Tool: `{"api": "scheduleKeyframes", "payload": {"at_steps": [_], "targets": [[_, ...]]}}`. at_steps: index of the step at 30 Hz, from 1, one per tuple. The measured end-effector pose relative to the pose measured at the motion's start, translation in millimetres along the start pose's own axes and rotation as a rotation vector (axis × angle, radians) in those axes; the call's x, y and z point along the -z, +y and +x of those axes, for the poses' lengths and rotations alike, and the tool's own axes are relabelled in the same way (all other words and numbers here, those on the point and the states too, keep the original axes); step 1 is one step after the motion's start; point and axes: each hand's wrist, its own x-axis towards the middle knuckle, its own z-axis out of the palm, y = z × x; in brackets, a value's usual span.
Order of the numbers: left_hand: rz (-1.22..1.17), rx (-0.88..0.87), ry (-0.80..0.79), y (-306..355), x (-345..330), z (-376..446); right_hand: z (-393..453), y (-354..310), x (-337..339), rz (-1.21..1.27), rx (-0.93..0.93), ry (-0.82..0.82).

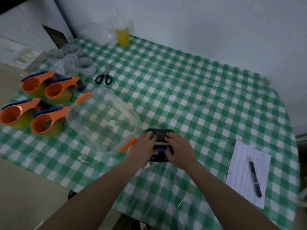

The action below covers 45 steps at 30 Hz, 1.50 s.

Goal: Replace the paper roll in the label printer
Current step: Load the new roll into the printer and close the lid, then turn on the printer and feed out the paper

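Now hands (162, 147) clasping label printer (160, 135), lengthwise away

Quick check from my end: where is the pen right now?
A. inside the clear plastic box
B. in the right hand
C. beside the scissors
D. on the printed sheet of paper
D: the pen lies on the printed sheet of paper at the right of the table, while both hands rest on the label printer.

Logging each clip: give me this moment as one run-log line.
stage: handling printer | left hand: on label printer | right hand: on it too | cover: cannot tell | nearby: clear container, pen on paper
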Motion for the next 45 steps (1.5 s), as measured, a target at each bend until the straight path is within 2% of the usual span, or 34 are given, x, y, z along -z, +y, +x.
{"api": "scheduleKeyframes", "payload": {"at_steps": [3, 10, 13, 18, 20, 23, 31, 40, 45], "targets": [[0.001, 0.004, 0.008, 2, -2, -3, 0, -6, 0, -0.085, 0.003, -0.046], [-0.059, 0.041, 0.006, 5, -1, -7, 13, -8, 20, -0.039, -0.018, -0.187], [-0.192, 0.066, -0.004, 2, -5, -8, 18, -7, 24, 0.108, -0.118, -0.186], [-0.513, 0.198, 0.040, -6, -16, -24, -12, -11, 7, 0.516, -0.414, -0.044], [-0.608, 0.234, 0.043, -11, -21, -29, -21, -10, -1, 0.672, -0.542, -0.044], [-0.710, 0.257, 0.035, -15, -26, -34, -27, -9, -10, 0.839, -0.637, -0.026], [-1.039, 0.338, -0.015, -15, -34, -40, -27, -14, -11, 0.882, -0.693, 0.021], [-0.835, 0.333, 0.064, -8, -30, -37, -26, -17, -12, 0.835, -0.689, 0.019], [-0.808, 0.362, 0.059, -8, -34, -36, -27, -14, -13, 0.831, -0.694, 0.023]]}}
